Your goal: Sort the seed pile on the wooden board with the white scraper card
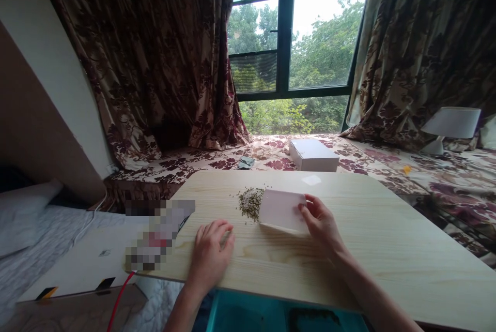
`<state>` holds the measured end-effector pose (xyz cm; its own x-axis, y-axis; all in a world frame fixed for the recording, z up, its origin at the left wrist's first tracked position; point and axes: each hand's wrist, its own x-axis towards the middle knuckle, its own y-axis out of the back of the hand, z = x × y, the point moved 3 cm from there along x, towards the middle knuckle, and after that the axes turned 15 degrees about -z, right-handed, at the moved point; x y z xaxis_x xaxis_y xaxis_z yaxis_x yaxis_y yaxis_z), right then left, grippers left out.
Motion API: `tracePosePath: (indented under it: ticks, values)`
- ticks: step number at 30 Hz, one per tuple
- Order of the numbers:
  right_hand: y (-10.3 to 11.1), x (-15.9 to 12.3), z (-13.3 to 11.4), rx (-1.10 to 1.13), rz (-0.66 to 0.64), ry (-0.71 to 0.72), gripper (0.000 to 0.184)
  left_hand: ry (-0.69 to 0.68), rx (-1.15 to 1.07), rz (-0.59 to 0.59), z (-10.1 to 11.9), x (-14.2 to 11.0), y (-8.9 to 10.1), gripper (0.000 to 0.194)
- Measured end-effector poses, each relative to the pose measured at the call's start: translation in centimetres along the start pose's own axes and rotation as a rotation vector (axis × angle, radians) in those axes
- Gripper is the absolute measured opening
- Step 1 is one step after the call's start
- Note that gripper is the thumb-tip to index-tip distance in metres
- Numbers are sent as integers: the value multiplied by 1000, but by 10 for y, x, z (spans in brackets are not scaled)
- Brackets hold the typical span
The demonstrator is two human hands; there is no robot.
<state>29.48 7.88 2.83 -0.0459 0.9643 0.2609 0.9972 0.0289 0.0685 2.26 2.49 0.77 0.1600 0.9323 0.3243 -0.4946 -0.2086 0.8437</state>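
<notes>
A small heap of green-brown seeds (250, 202) lies on the pale wooden table (387, 249). My right hand (321, 224) grips the right edge of a tilted white plastic card (281, 211), whose left edge touches the heap. My left hand (210, 257) rests on the table left of the heap, fingers curled downward with something pale under the fingertips that I cannot make out.
A white box (313, 154) lies on the floral cushion beyond the table. A white lamp (449, 126) stands at the right. A flat cardboard sheet (83, 265) and a red cable (118, 301) lie at the left. A teal bin (248, 314) sits below the table's near edge.
</notes>
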Motion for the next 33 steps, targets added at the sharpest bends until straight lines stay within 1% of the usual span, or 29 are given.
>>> tracePosePath:
  ticks: [3,13,19,25,33]
  values:
    - [2,1,1,-29,13,13,39,0,1,-10,0,0,0,18]
    - [19,-3,-2,-25,178,14,40,11,9,-16,1,0,0,19]
    - [16,0,0,-12,158,4,44,7,9,-11,0,0,0,20]
    - [12,-3,-5,-24,120,-16,41,2,5,-5,-1,0,-1,19]
    - [15,-2,-2,-9,138,-30,42,11,-5,-5,1,0,0,19]
